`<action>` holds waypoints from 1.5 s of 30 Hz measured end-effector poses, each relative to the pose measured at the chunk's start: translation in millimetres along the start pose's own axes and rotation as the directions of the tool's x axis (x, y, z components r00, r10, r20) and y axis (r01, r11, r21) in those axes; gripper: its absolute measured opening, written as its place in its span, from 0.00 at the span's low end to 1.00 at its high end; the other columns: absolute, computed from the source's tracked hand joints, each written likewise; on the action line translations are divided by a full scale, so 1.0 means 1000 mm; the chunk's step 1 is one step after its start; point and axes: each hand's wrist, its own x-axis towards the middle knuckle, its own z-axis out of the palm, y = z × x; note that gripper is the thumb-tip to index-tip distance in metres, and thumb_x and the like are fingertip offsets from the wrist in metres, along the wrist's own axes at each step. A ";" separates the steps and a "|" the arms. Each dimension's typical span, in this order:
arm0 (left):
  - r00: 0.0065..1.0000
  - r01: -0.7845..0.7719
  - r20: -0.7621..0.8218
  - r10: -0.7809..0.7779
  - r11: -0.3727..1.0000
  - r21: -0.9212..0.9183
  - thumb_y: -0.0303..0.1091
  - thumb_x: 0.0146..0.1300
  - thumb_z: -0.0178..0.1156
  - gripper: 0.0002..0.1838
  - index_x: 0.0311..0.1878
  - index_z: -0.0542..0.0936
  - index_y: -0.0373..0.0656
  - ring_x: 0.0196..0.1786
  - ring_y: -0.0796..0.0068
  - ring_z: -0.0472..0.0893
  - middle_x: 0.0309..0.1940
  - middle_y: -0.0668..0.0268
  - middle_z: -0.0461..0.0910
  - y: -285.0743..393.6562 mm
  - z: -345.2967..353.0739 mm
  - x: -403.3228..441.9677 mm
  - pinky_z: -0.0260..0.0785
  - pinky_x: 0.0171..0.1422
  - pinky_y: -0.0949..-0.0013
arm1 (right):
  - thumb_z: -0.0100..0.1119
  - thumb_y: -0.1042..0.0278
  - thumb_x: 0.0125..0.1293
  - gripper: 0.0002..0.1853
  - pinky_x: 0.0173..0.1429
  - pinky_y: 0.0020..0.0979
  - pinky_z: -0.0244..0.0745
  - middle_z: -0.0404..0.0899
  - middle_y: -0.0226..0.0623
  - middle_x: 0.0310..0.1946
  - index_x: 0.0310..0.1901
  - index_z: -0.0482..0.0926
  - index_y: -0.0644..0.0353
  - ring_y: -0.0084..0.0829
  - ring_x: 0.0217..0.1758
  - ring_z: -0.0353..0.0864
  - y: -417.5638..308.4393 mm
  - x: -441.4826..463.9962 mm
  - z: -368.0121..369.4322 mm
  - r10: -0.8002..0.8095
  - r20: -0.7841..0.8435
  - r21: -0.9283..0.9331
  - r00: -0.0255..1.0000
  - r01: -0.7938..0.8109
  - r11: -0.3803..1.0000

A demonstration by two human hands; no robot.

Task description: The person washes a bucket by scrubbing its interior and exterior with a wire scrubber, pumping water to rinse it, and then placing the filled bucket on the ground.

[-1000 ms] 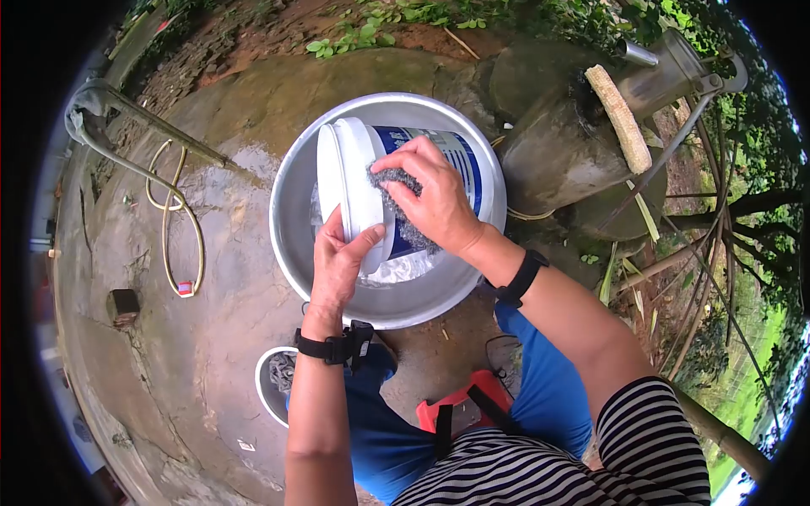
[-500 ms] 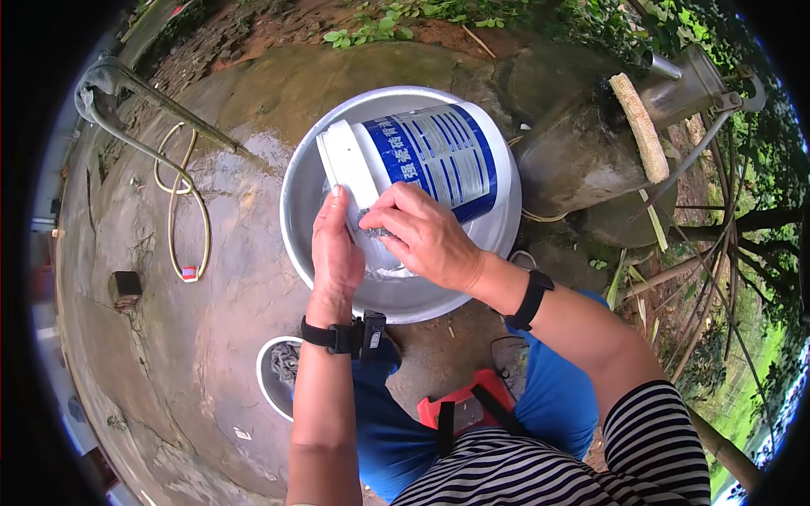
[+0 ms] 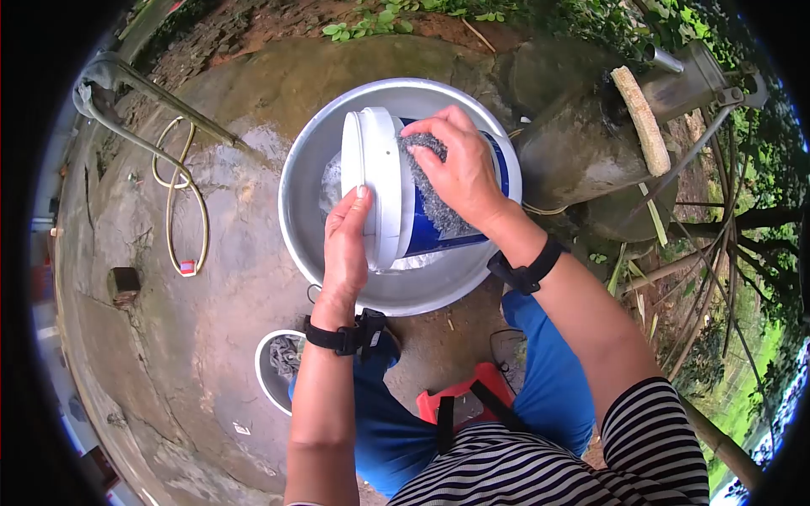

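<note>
A white plastic bucket (image 3: 384, 223) with a blue label lies on its side in a wide metal basin (image 3: 297, 240), its rimmed end toward the left. My left hand (image 3: 344, 244) grips that rim, thumb on the outside and the other fingers mostly hidden. A fuzzy grey rag (image 3: 434, 202) is bunched under the curled fingers of my right hand (image 3: 464, 160) and pressed against the bucket's labelled side. It covers much of the label. Some whitish, wet-looking patches show on the basin floor beside the bucket.
A small white pail (image 3: 268, 384) with grey cloth inside stands near my left forearm. A yellowish hose (image 3: 173, 219) loops on the wet concrete at left. At right, a corn cob (image 3: 641, 122) rests on a stone block beside a metal pipe (image 3: 675, 88). A red stool (image 3: 481, 384) is beneath me.
The bucket has turned, with its rim shifting right and more of the rim side showing. My right hand has moved up and right with the rag, from near the rim onto the label.
</note>
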 end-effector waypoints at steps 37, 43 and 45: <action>0.986 -0.027 -0.162 -0.039 0.920 -0.390 0.41 0.81 0.45 0.21 0.67 0.72 0.38 0.62 0.66 0.79 0.60 0.60 0.79 -0.004 -0.003 0.016 0.68 0.70 0.59 | 0.66 0.78 0.56 0.12 0.47 0.37 0.77 0.72 0.36 0.39 0.42 0.81 0.57 0.39 0.44 0.79 -0.030 -0.043 0.020 -0.127 0.163 0.079 0.978 0.115 0.990; 0.991 -0.004 -0.125 -0.043 0.936 -0.352 0.42 0.81 0.44 0.22 0.68 0.71 0.38 0.62 0.65 0.78 0.61 0.60 0.79 0.000 0.008 0.012 0.67 0.70 0.59 | 0.66 0.78 0.56 0.12 0.50 0.40 0.77 0.73 0.38 0.41 0.42 0.81 0.59 0.42 0.46 0.78 -0.021 -0.032 0.016 -0.038 0.136 -0.004 0.990 0.039 0.999; 0.994 0.015 -0.090 -0.055 0.917 -0.399 0.43 0.80 0.46 0.22 0.67 0.70 0.38 0.64 0.65 0.77 0.62 0.60 0.77 -0.001 0.003 0.013 0.67 0.71 0.58 | 0.66 0.79 0.55 0.12 0.50 0.39 0.77 0.74 0.38 0.42 0.43 0.81 0.59 0.41 0.47 0.78 -0.022 -0.030 0.015 -0.069 0.110 0.001 0.992 0.069 0.998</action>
